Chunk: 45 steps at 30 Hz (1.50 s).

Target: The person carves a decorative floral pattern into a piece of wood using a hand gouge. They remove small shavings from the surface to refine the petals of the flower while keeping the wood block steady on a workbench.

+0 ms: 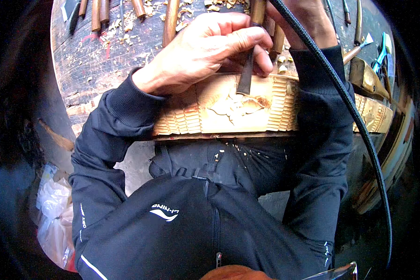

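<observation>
My left hand [205,49] is closed round the lower part of a wood carving chisel [246,80], with thumb and fingers pinching it near the ferrule. The chisel's wooden handle points up and away, and its flat blade slopes down onto a pale carved wooden board [282,105]. Under the blade tip is a relief carving [240,108] with rough leaf-like shapes, flanked by rows of small scalloped cuts. My right hand [308,21] is at the top edge beside the chisel handle. Its fingers are mostly cut off or hidden, so its grip does not show.
Several wooden-handled tools [171,21] lie along the far side of the worn, chip-strewn table [91,70]. A wooden mallet [366,77] and a blue-handled brush [382,51] lie at the right. A black cable [343,91] hangs across the view; a plastic bag [53,212] stands lower left.
</observation>
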Available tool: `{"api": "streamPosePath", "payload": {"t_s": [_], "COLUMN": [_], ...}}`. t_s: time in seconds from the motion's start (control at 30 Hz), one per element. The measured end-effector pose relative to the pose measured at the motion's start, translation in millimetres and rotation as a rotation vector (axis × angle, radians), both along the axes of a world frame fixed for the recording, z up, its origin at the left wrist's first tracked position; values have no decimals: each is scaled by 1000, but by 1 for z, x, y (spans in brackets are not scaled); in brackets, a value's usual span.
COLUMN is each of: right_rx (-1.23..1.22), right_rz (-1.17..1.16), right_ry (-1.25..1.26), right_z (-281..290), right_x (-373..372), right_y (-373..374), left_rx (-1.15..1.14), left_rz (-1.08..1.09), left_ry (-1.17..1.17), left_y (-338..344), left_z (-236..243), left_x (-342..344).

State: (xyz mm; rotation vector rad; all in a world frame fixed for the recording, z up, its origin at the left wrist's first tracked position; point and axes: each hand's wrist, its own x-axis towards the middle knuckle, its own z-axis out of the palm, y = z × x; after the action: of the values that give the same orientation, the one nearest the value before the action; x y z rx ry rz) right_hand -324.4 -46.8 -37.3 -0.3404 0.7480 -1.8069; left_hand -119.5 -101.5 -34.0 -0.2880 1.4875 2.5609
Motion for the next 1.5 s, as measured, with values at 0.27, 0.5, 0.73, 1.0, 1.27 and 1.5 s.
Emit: {"api": "streamPosePath", "payload": {"t_s": [0.27, 0.5, 0.73, 1.0, 1.27, 1.5], "right_rx": [20, -94, -148, -99, -120, -113], "right_rz": [-22, 33, 51, 33, 36, 1], "right_ry": [14, 112, 160, 145, 110, 114], "right_z": [1, 5, -1, 6, 7, 4], "right_x": [7, 4, 4, 8, 10, 14], "right_y": [7, 7, 1, 2, 4, 7], "left_rx": [112, 84, 52, 20, 104, 148], "left_rz": [-20, 55, 51, -17, -19, -27], "left_ry": [-101, -134, -133, 24, 30, 76], "left_y": [3, 3, 4, 2, 6, 7], "left_z": [-4, 6, 2, -13, -16, -18], "left_x": [-4, 2, 3, 0, 1, 0]}}
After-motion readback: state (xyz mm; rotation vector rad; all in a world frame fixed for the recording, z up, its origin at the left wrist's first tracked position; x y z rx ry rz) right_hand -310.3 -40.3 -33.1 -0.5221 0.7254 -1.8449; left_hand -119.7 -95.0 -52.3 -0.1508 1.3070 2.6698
